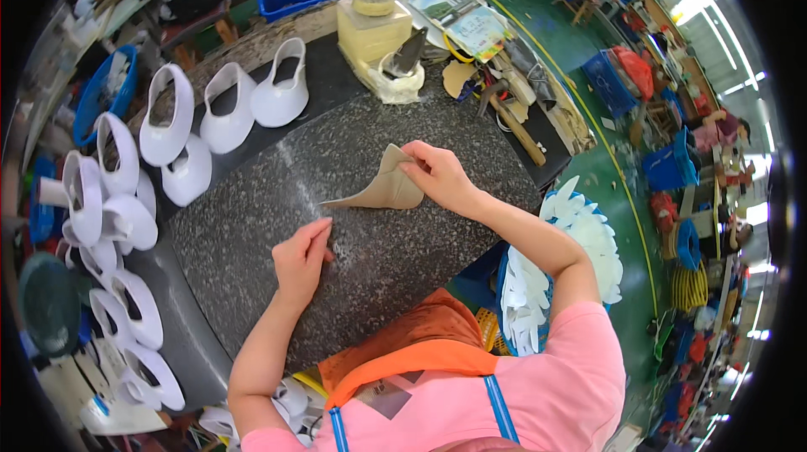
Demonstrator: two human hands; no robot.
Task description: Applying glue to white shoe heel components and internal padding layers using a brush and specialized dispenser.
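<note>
My right hand (439,176) pinches the upper edge of a beige, curved sheet piece (388,190), perhaps a shoe part, between thumb and fingers. The piece stands raised over a dark speckled stone slab (244,233), its thin tip pointing left. Just below that tip, my left hand (303,263) is close to the slab with its fingers curled together. Whether anything is inside those fingers is hidden. White, glossy shoe uppers (282,99) stand along the slab's far left side, and several more crowd the left edge.
Behind the slab rises a pale block with a post (357,40). A hammer (517,133) lies among tools at the far right. White cut pieces (580,242) fill a blue basket beside my right arm. Blue crates (609,82) stand on the green floor.
</note>
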